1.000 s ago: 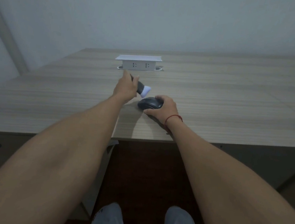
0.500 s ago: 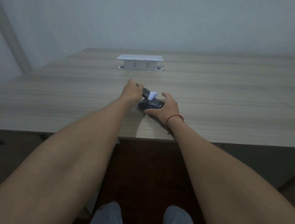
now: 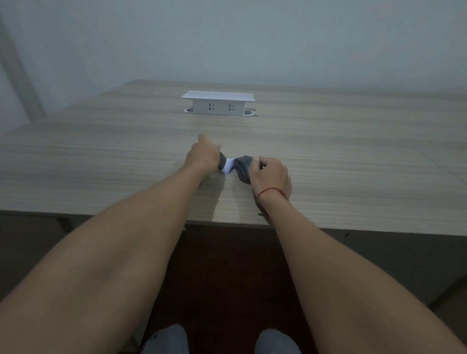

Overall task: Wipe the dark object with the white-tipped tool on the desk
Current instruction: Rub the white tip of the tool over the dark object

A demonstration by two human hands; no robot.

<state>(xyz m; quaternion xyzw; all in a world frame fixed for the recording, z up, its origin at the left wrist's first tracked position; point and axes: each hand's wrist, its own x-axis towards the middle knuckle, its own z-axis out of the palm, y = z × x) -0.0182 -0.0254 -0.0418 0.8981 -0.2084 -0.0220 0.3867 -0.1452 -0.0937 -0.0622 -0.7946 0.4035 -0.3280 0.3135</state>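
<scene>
Your left hand [image 3: 203,156] is clenched around the dark handle of the brush [image 3: 225,164], thumb pointing away from you, so that only the end of the handle and the white tip stick out on the side toward your other hand. Your right hand [image 3: 272,175] grips the mouse [image 3: 243,168] from its right side, fingers curled over the top, and holds it tilted up on edge rather than flat, its dark grey body turned toward the brush. The white tip is pressed against the left side of the mouse, so the two things meet right between your hands. All of this sits over the middle of the desk [image 3: 366,181], near its front edge, with the heel of your right hand low by the wood; you cannot tell whether the mouse itself still touches the surface. A thin red string [image 3: 271,192] circles your right wrist. Farther back on the desk stands a white socket box [image 3: 218,104] with its lid raised, well apart from your hands. Your knees [image 3: 167,345] show below the desk edge
</scene>
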